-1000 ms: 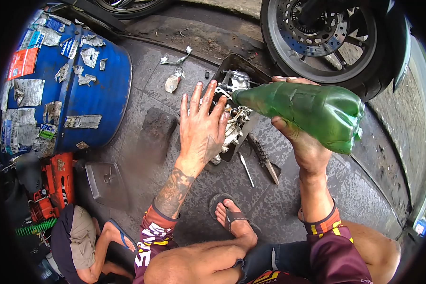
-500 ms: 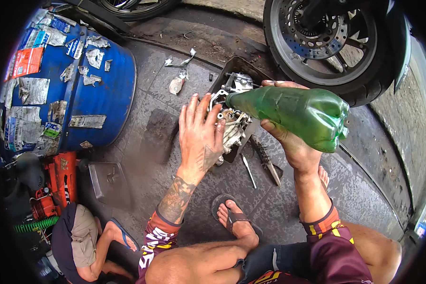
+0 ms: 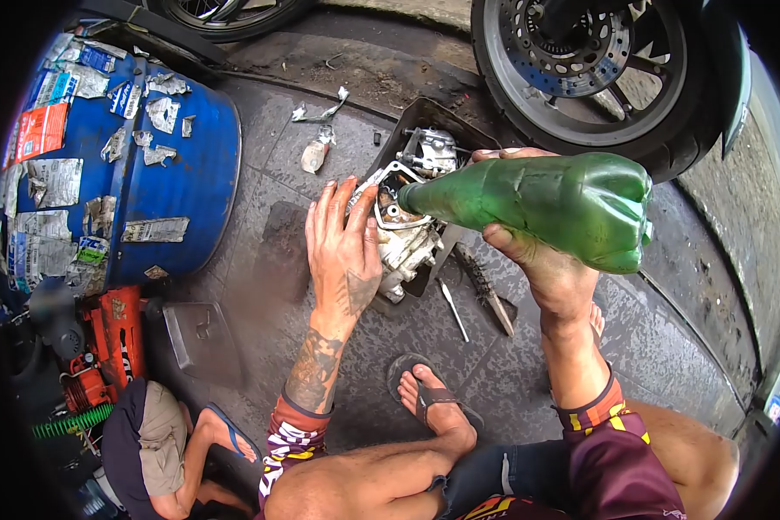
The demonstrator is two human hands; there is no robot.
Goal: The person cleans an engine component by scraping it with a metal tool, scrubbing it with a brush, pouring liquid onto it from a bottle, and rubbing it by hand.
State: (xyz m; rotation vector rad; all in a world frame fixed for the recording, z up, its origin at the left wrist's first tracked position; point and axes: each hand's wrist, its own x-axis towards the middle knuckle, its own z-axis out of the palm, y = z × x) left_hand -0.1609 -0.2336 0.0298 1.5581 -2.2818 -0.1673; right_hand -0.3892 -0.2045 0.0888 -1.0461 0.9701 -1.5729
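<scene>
Dark, stained floor tiles (image 3: 390,334) form the work surface, with a blue drum (image 3: 182,173) covered in torn labels at ten o'clock and a wheel with a drilled brake disc (image 3: 566,48) between one and two. A second wheel (image 3: 225,19) stands at eleven; an orange machine (image 3: 117,338) sits between eight and nine. Another person (image 3: 163,442), partly in view, is at eight, well apart from the hands I am reporting on.

Just above centre, towards twelve, I record a dark open tray (image 3: 425,107) holding a pale metal engine part (image 3: 407,249) with an opening framed by a light rim. The hands are apart. The right hand (image 3: 550,269) is closed around the body of a green bottle (image 3: 529,195), thumb on the near side. The bottle lies tilted, its neck towards nine and its mouth at the opening; I cannot tell whether liquid is leaving it. The left hand (image 3: 342,251) is open, back upward, with its fingertips beside the rim; contact cannot be confirmed.

At four I note a thin light-coloured rod (image 3: 452,310) on the tiles, with a dark bristled brush (image 3: 487,292) beside it. A small, partly clear container (image 3: 316,151) lies at eleven. A sandalled foot (image 3: 442,407) is planted near five.
</scene>
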